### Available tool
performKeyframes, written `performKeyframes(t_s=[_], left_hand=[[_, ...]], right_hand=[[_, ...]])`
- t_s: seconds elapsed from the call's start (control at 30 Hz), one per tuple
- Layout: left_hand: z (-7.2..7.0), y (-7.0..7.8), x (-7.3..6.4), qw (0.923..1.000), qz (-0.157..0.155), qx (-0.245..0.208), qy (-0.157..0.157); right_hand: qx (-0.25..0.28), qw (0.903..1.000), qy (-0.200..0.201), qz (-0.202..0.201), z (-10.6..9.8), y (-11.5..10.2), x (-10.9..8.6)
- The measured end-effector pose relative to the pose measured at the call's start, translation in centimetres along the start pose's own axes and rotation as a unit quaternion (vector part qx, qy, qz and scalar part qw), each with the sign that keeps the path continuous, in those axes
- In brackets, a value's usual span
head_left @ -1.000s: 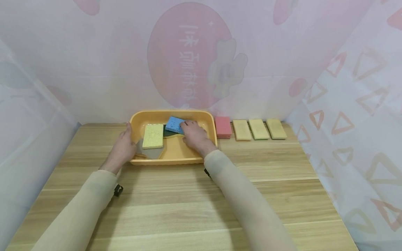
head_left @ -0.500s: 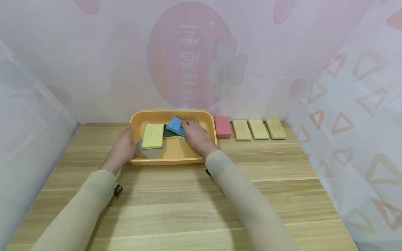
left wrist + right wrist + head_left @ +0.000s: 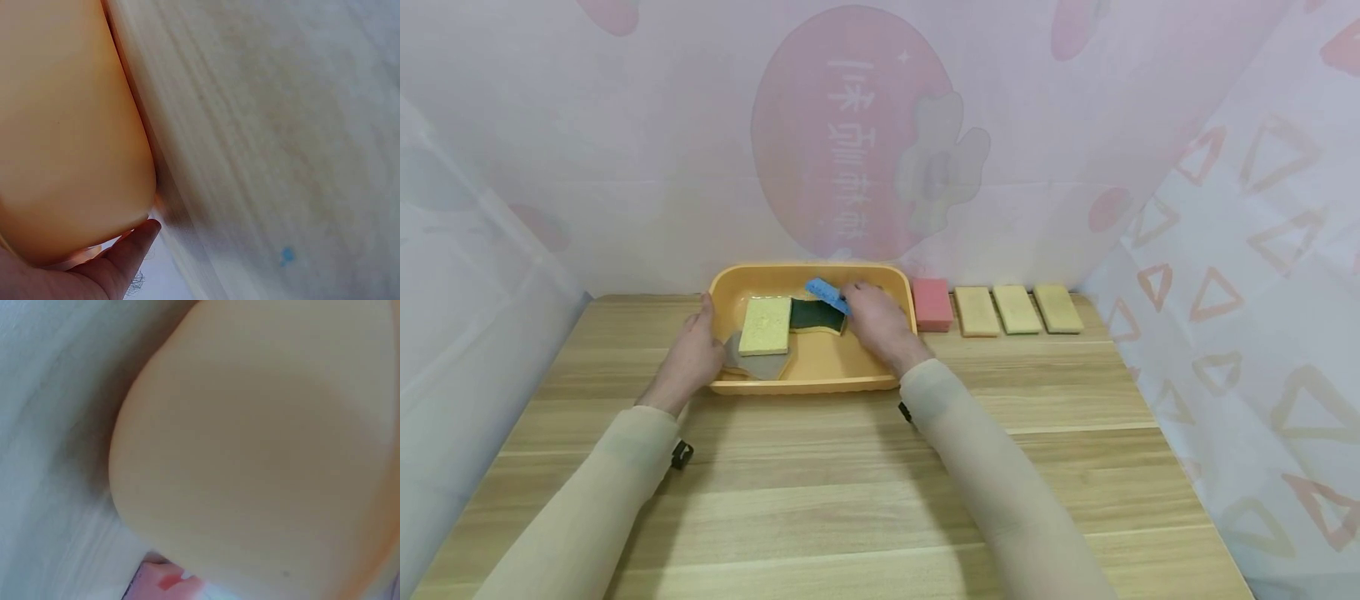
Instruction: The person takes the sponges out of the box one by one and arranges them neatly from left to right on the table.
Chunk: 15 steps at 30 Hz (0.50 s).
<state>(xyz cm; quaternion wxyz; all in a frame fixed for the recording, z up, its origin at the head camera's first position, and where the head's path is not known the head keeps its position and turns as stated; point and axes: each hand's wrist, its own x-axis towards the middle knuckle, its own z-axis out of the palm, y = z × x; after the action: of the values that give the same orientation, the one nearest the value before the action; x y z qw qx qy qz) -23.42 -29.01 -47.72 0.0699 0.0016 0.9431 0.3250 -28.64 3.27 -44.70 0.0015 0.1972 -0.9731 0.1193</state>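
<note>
Inside a yellow-orange plastic tray (image 3: 816, 386), my right hand (image 3: 883, 321) pinches a blue sponge (image 3: 828, 295), tipped up nearly on edge. The right fingertips are mostly hidden behind the hand. My left hand (image 3: 696, 354) grips the tray's left side, with fingers (image 3: 128, 256) against its outer wall in the left wrist view. A pale yellow sponge (image 3: 766, 325) lies in the tray's left half, partly over a grey-topped sponge (image 3: 763, 364). Right of it is a sponge with a dark green top (image 3: 817, 315), its edge wavy, just below the blue one.
Right of the tray, a pink sponge (image 3: 932, 304) and three pale yellow sponges (image 3: 977, 311) line up along the back of the wooden table (image 3: 820, 483). A printed cloth wall (image 3: 662, 167) rises behind the table, with others at both sides.
The blue sponge has turned from lying flatter to nearly on edge and shifted slightly right with my right hand, uncovering more of the dark green sponge. My left hand stays at the tray's side.
</note>
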Motion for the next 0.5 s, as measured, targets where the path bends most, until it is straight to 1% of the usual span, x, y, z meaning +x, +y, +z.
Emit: performKeyframes(t_s=[0.17, 0.33, 0.5], left_hand=[[0.0, -0.1, 0.1, 1.0000, -0.002, 0.001, -0.002], [0.1, 0.0, 0.1, 1.0000, 0.000, 0.003, 0.004], [0.1, 0.1, 0.0, 0.9999, 0.006, 0.006, 0.010]], right_hand=[[0.026, 0.9995, 0.016, 0.007, -0.7, 0.3, -0.2], [0.055, 0.9973, 0.043, 0.021, -1.2, 0.8, -0.4], [0.074, 0.9953, 0.047, 0.040, -1.7, 1.2, -0.7]])
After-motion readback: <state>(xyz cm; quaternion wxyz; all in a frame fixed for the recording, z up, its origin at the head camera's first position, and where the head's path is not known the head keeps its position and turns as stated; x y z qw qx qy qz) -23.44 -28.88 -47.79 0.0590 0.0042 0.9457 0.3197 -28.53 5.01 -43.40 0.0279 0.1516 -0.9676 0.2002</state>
